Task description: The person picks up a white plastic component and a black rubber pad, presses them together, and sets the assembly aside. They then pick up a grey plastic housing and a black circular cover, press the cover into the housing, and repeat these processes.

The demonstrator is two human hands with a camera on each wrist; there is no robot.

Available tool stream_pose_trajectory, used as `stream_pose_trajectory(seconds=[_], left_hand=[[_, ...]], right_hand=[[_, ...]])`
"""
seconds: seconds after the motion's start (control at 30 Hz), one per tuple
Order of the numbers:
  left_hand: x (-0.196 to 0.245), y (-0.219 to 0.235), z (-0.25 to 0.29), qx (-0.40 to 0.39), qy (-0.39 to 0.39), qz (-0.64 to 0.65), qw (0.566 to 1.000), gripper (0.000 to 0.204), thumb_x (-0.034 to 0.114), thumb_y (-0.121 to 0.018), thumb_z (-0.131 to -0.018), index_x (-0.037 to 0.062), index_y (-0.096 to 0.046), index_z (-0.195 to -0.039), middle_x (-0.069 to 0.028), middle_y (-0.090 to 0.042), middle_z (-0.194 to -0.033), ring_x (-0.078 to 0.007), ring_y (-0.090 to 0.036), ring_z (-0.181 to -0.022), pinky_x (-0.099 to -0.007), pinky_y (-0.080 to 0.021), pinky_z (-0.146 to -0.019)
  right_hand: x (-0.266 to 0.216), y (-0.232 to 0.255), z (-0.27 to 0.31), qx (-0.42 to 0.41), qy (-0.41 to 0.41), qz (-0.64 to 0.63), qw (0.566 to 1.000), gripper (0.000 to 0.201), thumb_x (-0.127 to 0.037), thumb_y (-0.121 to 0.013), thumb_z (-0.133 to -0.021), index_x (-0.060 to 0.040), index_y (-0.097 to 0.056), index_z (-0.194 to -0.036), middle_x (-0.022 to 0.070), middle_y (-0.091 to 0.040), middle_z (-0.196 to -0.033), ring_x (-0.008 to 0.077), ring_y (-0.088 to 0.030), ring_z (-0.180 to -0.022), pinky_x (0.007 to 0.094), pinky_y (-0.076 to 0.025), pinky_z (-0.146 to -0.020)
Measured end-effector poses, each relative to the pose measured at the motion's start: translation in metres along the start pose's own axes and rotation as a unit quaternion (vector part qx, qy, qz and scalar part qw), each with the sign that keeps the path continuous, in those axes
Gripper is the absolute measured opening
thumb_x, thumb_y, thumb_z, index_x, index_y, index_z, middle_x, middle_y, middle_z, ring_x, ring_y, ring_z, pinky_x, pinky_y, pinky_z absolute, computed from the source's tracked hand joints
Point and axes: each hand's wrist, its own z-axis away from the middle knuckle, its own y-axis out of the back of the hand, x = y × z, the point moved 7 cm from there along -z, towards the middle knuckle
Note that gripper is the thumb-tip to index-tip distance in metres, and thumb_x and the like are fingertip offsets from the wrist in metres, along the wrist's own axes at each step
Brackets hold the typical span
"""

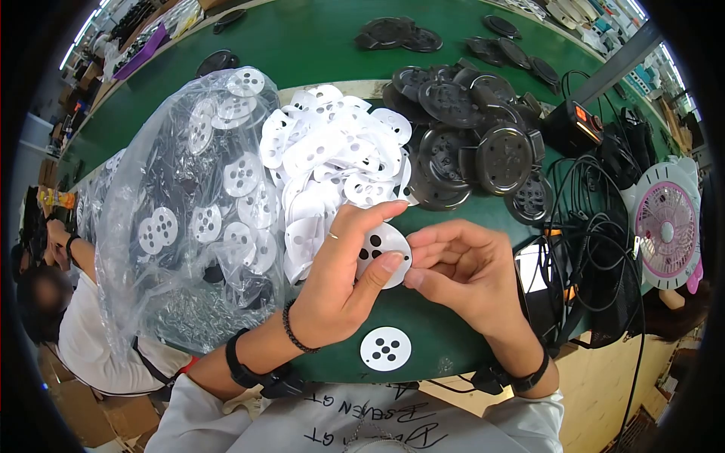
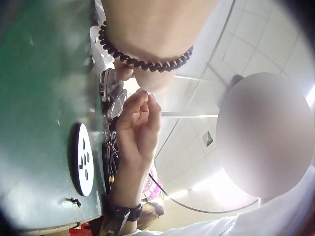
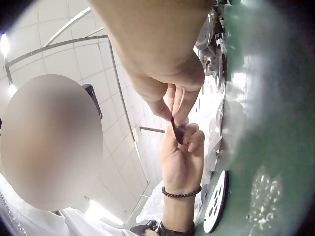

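Both hands on one white disc, held up in front of the chest, over the table. Left hand has it gripped at its left side: thumb flat on the face near the dark holes, index finger stretched along the upper rim. Right hand pinches the right edge, thumb against fingertips, gap narrow, just the disc's thickness; other fingers curled in. Right wrist view shows the disc nearly edge-on, dark on the side seen there. Nearest the body, a second disc lies flat, white face up, five dark holes plus a small one near the rim, well apart from the hands. Clear plastic bag with more discs bulges beside the left forearm; the white heap sits right beyond the left fingers, crowding that side. Black round parts stacked beyond the right hand; tangled cables and a pink-and-white fan off to the right. Farther: black box with an orange-lit display, too small to read, then more loose black parts. Writing: shirt lettering, upside down in head view, reads "SEVEN" and "GT"; other script unclear.
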Motion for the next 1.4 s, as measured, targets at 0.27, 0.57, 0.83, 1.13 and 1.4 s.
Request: stream_pose_trajectory(seconds=[0.27, 0.57, 0.83, 1.13, 1.4], left_hand=[[0.010, -0.004, -0.002, -0.012, -0.052, -0.097, 0.994, 0.057, 0.022, -0.068, -0.095, 0.0001, -0.047, -0.143, -0.0174, -0.046, -0.128, -0.0295, -0.048, -0.113, -0.0369, -0.042, -0.096], [0.004, 0.005, -0.002, 0.010, -0.054, -0.113, 0.992, 0.065, 0.011, -0.083, -0.080, 0.0024, -0.052, -0.137, -0.0143, -0.043, -0.134, -0.0253, -0.052, -0.122, -0.0379, -0.046, -0.101], [-0.005, 0.010, -0.006, 0.037, -0.048, 0.019, 0.998, 0.060, 0.014, -0.084, -0.082, 0.0070, -0.059, -0.136, -0.0114, -0.050, -0.131, -0.0233, -0.060, -0.112, -0.0313, -0.053, -0.084], [0.012, 0.008, -0.006, -0.023, -0.081, -0.148, 0.985, 0.068, 0.014, -0.082, -0.083, 0.0016, -0.051, -0.142, -0.0139, -0.046, -0.138, -0.0274, -0.056, -0.123, -0.0375, -0.047, -0.103], [0.018, 0.010, -0.004, 0.074, -0.077, -0.149, 0.983, 0.035, 0.013, -0.082, -0.082, 0.0038, -0.066, -0.111, -0.0166, -0.056, -0.134, -0.0278, -0.060, -0.119, -0.0368, -0.047, -0.099]], right_hand=[[0.003, 0.006, -0.003, 0.045, 0.026, 0.033, 0.998, 0.030, 0.003, -0.078, -0.085, 0.0042, -0.064, -0.112, 0.0085, -0.073, -0.094, 0.0097, -0.070, -0.084, 0.0221, -0.057, -0.075], [-0.003, 0.009, -0.002, 0.078, 0.021, -0.007, 0.997, 0.025, 0.004, -0.072, -0.090, 0.0073, -0.064, -0.113, 0.0150, -0.074, -0.100, 0.0158, -0.073, -0.088, 0.0258, -0.061, -0.077], [-0.006, 0.009, -0.001, 0.060, 0.009, -0.028, 0.998, 0.027, 0.003, -0.069, -0.092, 0.0107, -0.064, -0.117, 0.0164, -0.073, -0.105, 0.0178, -0.073, -0.092, 0.0286, -0.062, -0.080], [-0.004, 0.012, 0.002, 0.088, 0.013, 0.017, 0.996, 0.026, 0.004, -0.072, -0.088, 0.0082, -0.065, -0.114, 0.0136, -0.073, -0.100, 0.0145, -0.072, -0.088, 0.0260, -0.060, -0.078], [-0.011, 0.012, 0.005, 0.131, 0.059, 0.083, 0.986, 0.027, 0.005, -0.074, -0.087, 0.0035, -0.060, -0.110, 0.0120, -0.073, -0.095, 0.0128, -0.072, -0.086, 0.0247, -0.059, -0.077]])
